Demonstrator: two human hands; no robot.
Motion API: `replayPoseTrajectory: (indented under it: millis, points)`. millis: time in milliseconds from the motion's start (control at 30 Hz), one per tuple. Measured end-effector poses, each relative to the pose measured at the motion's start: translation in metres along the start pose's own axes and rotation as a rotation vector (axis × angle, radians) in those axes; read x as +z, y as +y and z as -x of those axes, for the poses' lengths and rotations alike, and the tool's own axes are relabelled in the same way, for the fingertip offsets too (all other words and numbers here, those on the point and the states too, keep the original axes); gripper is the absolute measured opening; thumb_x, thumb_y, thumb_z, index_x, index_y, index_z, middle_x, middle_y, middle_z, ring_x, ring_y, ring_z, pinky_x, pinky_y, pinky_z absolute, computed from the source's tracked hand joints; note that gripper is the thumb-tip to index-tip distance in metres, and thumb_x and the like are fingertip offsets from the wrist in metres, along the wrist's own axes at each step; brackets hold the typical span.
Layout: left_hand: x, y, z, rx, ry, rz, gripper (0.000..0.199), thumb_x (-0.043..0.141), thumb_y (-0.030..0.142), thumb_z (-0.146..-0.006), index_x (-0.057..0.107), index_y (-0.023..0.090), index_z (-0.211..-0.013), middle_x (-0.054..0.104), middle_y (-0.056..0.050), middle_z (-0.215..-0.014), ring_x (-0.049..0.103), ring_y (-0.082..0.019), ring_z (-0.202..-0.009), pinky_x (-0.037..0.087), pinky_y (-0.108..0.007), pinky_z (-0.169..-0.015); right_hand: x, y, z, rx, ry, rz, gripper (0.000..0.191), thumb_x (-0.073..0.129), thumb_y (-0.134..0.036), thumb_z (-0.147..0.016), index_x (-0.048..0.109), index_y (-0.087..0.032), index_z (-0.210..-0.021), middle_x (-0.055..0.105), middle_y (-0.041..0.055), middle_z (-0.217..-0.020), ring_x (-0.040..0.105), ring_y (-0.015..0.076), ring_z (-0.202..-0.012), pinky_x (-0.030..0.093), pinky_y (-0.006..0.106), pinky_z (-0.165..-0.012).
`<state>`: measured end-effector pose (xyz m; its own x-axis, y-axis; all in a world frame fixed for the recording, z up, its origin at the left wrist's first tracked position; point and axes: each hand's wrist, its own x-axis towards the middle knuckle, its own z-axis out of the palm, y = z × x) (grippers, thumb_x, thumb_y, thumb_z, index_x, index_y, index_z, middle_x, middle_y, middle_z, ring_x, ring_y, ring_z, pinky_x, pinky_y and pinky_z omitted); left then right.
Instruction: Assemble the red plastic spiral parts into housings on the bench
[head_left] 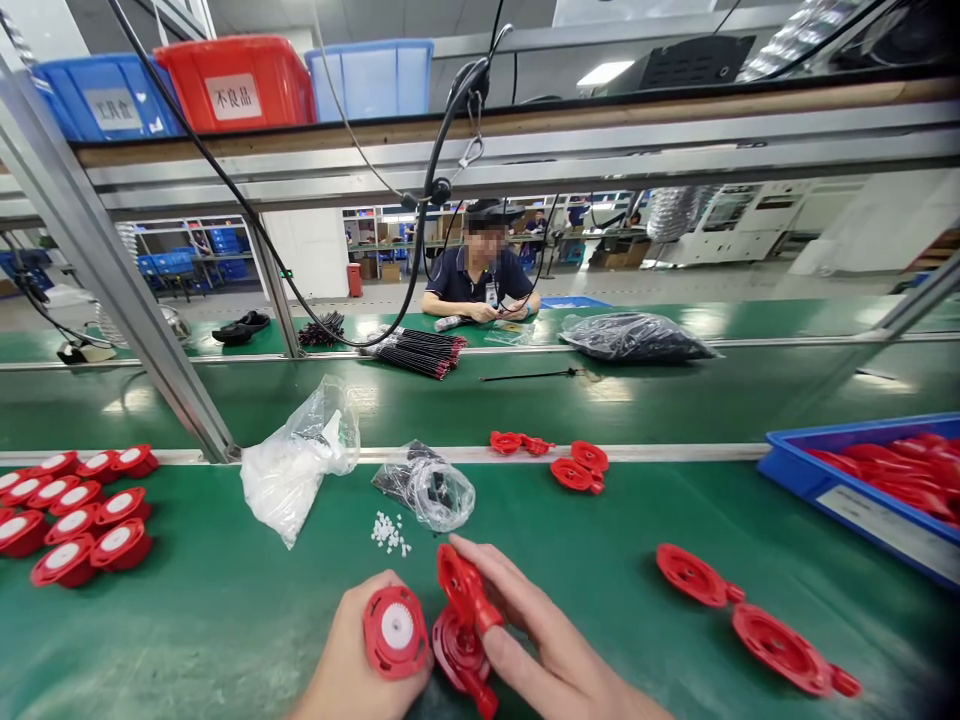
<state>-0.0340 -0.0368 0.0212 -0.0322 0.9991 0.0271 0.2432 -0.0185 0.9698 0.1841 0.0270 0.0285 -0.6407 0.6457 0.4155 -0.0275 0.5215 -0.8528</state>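
Note:
In my left hand (361, 650) is a round red housing with a white gear (396, 626), its gear side turned toward me. My right hand (544, 630) grips a red plastic cover with a short spout (463, 585), thumb and fingers closed around it. Just below that cover, between my hands, lies another red cover (459, 655); whether my fingers touch it I cannot tell. Small white pieces (390, 533) lie scattered beyond my left hand. Two more red covers (784, 645) rest on the green bench to the right.
Several finished-looking red housings (71, 525) stand at the left. Behind my hands lie a bag of white parts (289, 480) and a clear bag with dark pieces (431, 490). A blue bin (862, 510) holds red parts. Across the bench sits a person (480, 270).

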Motion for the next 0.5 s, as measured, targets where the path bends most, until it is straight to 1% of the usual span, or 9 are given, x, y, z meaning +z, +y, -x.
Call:
replayPoseTrajectory:
  millis: [33,100,133,200,267,367,500]
  points:
    - [0.001,-0.001,0.000,0.005,-0.010,0.016,0.026,0.077,0.019,-0.069,0.051,0.020,-0.073,0.053,0.004,-0.067,0.044,-0.013,-0.064,0.039,-0.024,-0.060,0.003,-0.003,0.000,-0.046,0.028,0.069,0.061,0.061,-0.028,-0.099,0.039,-0.030,-0.156,0.061,0.0149,-0.135,0.069,0.0285,-0.108,0.064,0.038,-0.085]
    - [0.005,-0.002,0.000,0.015,-0.049,0.060,0.022,0.075,0.014,-0.068,0.056,0.019,-0.077,0.059,0.002,-0.071,0.048,-0.014,-0.066,0.041,-0.024,-0.062,0.009,-0.006,0.000,-0.131,0.058,0.158,0.066,0.066,-0.023,-0.090,0.041,-0.029,-0.150,0.064,0.0134,-0.127,0.072,0.0241,-0.089,0.064,0.031,-0.070]
    - [0.006,-0.003,0.000,0.017,-0.070,0.086,0.021,0.074,0.012,-0.067,0.058,0.018,-0.079,0.061,0.001,-0.073,0.050,-0.014,-0.067,0.042,-0.024,-0.063,0.012,-0.006,-0.001,-0.176,0.057,0.200,0.066,0.068,-0.022,-0.088,0.042,-0.029,-0.147,0.064,0.0128,-0.126,0.072,0.0234,-0.087,0.063,0.030,-0.069]
    - [0.009,-0.005,0.000,0.011,-0.091,0.125,0.020,0.071,0.010,-0.066,0.059,0.017,-0.080,0.062,0.002,-0.074,0.050,-0.013,-0.067,0.042,-0.024,-0.063,0.015,-0.005,-0.004,-0.276,0.030,0.306,0.061,0.068,-0.024,-0.089,0.044,-0.028,-0.145,0.064,0.0138,-0.129,0.072,0.0258,-0.099,0.063,0.031,-0.079]
    - [0.010,-0.006,0.001,-0.010,-0.084,0.138,0.020,0.068,0.008,-0.064,0.056,0.018,-0.077,0.058,0.004,-0.070,0.047,-0.012,-0.065,0.040,-0.023,-0.060,0.017,-0.003,-0.005,-0.372,-0.003,0.403,0.058,0.065,-0.029,-0.093,0.044,-0.024,-0.147,0.063,0.0164,-0.131,0.069,0.0284,-0.111,0.062,0.034,-0.087]
    - [0.010,-0.004,0.003,-0.030,-0.068,0.113,0.020,0.063,0.008,-0.062,0.053,0.018,-0.075,0.055,0.005,-0.068,0.045,-0.011,-0.064,0.037,-0.023,-0.059,0.020,-0.001,-0.006,-0.452,-0.012,0.466,0.052,0.058,-0.030,-0.099,0.045,-0.016,-0.147,0.063,0.0200,-0.128,0.069,0.0276,-0.108,0.061,0.034,-0.084]
    - [0.009,0.001,0.003,-0.017,-0.062,0.095,0.018,0.060,0.009,-0.065,0.049,0.020,-0.073,0.049,0.007,-0.066,0.040,-0.010,-0.063,0.035,-0.023,-0.057,0.024,0.002,-0.005,-0.470,-0.014,0.487,0.048,0.052,-0.023,-0.100,0.048,-0.011,-0.146,0.061,0.0214,-0.128,0.068,0.0236,-0.095,0.060,0.034,-0.077]
